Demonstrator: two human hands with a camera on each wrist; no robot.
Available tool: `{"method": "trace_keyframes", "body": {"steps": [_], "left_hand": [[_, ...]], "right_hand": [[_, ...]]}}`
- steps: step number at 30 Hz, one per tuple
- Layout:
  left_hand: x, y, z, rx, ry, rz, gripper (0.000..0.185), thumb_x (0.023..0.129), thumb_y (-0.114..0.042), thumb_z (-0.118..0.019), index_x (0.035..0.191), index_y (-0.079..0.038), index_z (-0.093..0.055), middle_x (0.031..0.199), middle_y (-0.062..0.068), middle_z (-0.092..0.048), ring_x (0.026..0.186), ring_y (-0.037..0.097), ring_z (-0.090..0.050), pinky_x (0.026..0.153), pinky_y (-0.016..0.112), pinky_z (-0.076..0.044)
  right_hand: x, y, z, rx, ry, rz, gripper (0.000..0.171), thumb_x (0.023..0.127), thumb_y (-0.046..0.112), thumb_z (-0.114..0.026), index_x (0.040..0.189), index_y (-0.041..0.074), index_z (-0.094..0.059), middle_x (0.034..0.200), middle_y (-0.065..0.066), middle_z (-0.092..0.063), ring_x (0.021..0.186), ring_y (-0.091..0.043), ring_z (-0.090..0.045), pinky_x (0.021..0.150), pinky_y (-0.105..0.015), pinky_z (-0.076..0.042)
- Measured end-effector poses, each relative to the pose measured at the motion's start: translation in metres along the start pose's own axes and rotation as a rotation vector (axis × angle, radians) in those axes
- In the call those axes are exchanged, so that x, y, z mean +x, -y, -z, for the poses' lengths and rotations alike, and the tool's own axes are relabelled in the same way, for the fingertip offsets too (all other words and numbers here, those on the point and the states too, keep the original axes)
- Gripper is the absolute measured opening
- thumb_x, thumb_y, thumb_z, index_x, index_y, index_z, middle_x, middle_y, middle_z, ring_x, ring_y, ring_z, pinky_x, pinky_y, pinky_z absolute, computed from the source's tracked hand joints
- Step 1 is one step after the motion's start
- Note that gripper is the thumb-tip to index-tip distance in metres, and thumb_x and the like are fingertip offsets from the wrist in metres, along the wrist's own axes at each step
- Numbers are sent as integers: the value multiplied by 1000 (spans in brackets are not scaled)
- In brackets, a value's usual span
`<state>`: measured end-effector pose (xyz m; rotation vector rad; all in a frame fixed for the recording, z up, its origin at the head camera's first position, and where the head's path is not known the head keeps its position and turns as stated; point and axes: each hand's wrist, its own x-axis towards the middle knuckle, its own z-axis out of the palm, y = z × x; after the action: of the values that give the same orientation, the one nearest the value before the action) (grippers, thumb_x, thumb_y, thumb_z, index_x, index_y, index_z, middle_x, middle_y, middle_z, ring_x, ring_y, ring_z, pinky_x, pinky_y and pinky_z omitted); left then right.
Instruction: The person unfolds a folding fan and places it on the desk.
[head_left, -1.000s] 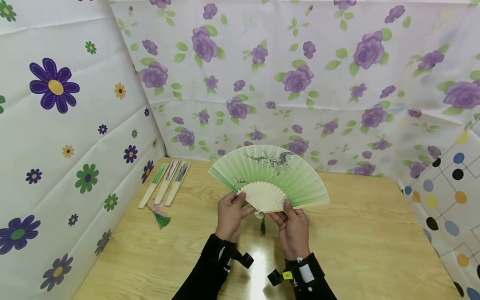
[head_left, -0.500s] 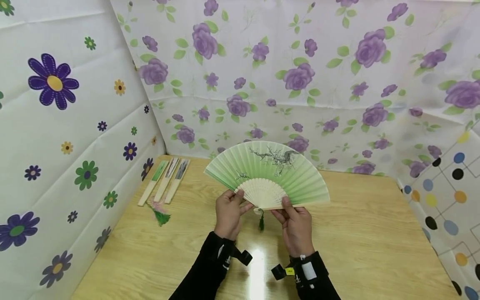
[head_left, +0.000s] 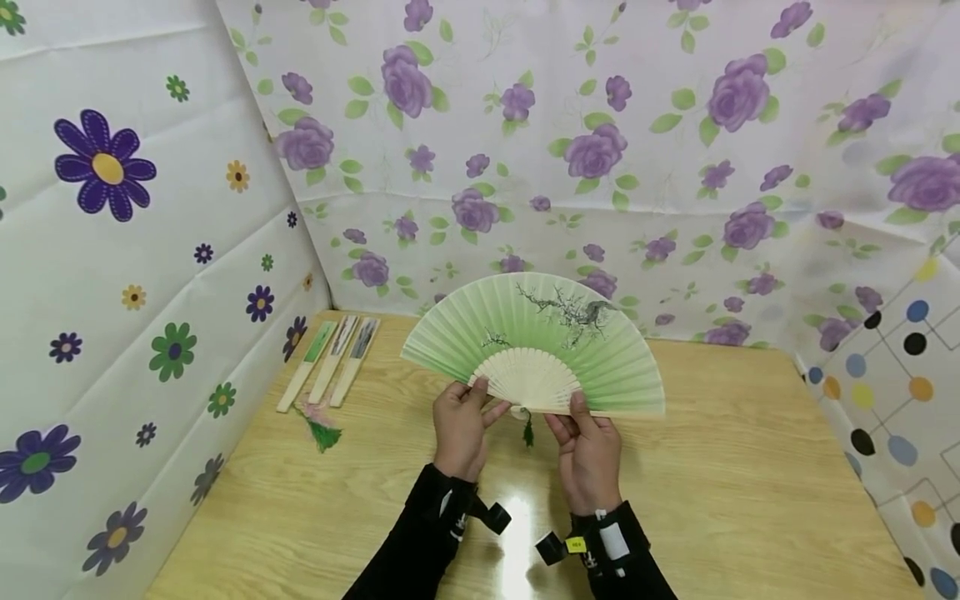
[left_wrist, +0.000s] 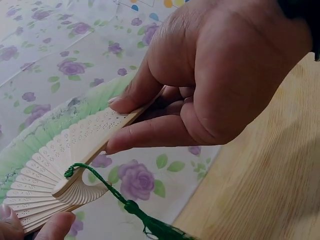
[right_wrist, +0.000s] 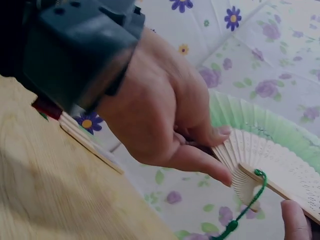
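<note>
A green folding fan (head_left: 540, 325) with a dark branch print is spread wide above the table, its pale pierced ribs (left_wrist: 75, 145) fanned out. My left hand (head_left: 459, 433) pinches the fan's left outer rib between thumb and fingers. At the opposite edge, my right hand (head_left: 592, 458) grips the ribs the same way, thumb on the near face. Between the hands, a green tassel (head_left: 528, 432) hangs from the pivot end; in the left wrist view its cord loops through there. Part of the fan's leaf falls outside each wrist view.
Three folded fans lie side by side at the table's back left: one green (head_left: 307, 367), two with grey prints (head_left: 333, 362) (head_left: 356, 362). Pink and green tassels (head_left: 324, 436) trail from them. Flowered cloth (head_left: 525, 167) stands behind the wooden table (head_left: 735, 467), with patterned sheets on both sides.
The fan has risen slightly and opened wider, its right edge turning down to nearly level. Both hands keep their hold. The folded fans stay in place.
</note>
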<state>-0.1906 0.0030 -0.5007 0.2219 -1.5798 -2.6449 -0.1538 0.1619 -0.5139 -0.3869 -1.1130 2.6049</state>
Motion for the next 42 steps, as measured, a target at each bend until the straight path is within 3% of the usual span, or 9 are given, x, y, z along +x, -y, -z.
{"method": "trace_keyframes", "body": {"steps": [7, 16, 19, 22, 26, 30, 34, 38, 42], "left_hand": [[-1, 3, -2, -19, -3, 18, 27, 118, -6, -60, 134, 14, -69, 109, 7, -66, 105, 16, -72, 93, 35, -73], [-12, 28, -48, -195, 108, 106, 13, 120, -5, -57, 123, 3, -66, 121, 10, -73, 119, 19, -81, 112, 43, -67], [-14, 38, -59, -189, 141, 151, 14, 120, -3, -54, 123, 4, -67, 124, 16, -73, 119, 23, -82, 112, 42, -67], [-11, 46, -73, -158, 188, 183, 16, 118, 3, -54, 109, 2, -67, 118, 14, -71, 110, 22, -80, 104, 38, -70], [3, 63, -110, -79, 313, 194, 27, 117, 2, -57, 91, -4, -57, 104, 7, -65, 98, 17, -74, 100, 41, -72], [17, 80, -139, 49, 395, 243, 19, 118, -6, -62, 99, -6, -63, 105, 10, -68, 96, 18, -73, 102, 46, -72], [31, 92, -150, 219, 402, 333, 10, 117, -8, -65, 111, -1, -68, 113, 18, -74, 92, 23, -76, 97, 44, -72], [52, 106, -162, 342, 366, 440, 22, 115, -7, -68, 129, 9, -72, 119, 26, -80, 90, 27, -81, 94, 42, -73], [75, 118, -175, 537, 383, 491, 27, 113, -12, -72, 127, 11, -78, 117, 28, -84, 94, 29, -86, 91, 35, -72]], "right_hand": [[1, 4, 3, -22, 15, 5, 29, 116, 23, -68, 125, -1, -81, 116, -6, -83, 95, -14, -85, 91, -25, -70], [-14, 31, 19, 118, -165, 118, 35, 115, 28, -65, 131, -2, -71, 124, -8, -82, 102, -14, -85, 103, -25, -66], [-19, 38, 30, 155, -226, 117, 32, 115, 27, -65, 130, 0, -72, 118, -8, -82, 97, -14, -84, 101, -24, -66], [-20, 46, 42, 174, -262, 120, 33, 115, 28, -63, 135, 3, -70, 115, -7, -81, 94, -14, -83, 99, -23, -67], [-11, 66, 62, 220, -320, 152, 38, 116, 30, -61, 143, 4, -65, 117, -6, -82, 95, -14, -84, 99, -24, -67], [2, 84, 86, 211, -391, 105, 42, 117, 39, -57, 147, 10, -61, 128, -2, -71, 113, -14, -74, 114, -26, -62], [10, 92, 115, 167, -469, 19, 37, 119, 40, -55, 147, 16, -56, 129, -2, -58, 124, -17, -62, 123, -29, -57], [21, 98, 140, 185, -526, -43, 39, 121, 28, -54, 157, 13, -50, 124, -4, -60, 122, -17, -65, 114, -25, -63], [34, 109, 156, 302, -515, -137, 56, 124, 27, -44, 177, 18, -29, 147, -3, -55, 140, -14, -61, 113, -21, -61]]}}
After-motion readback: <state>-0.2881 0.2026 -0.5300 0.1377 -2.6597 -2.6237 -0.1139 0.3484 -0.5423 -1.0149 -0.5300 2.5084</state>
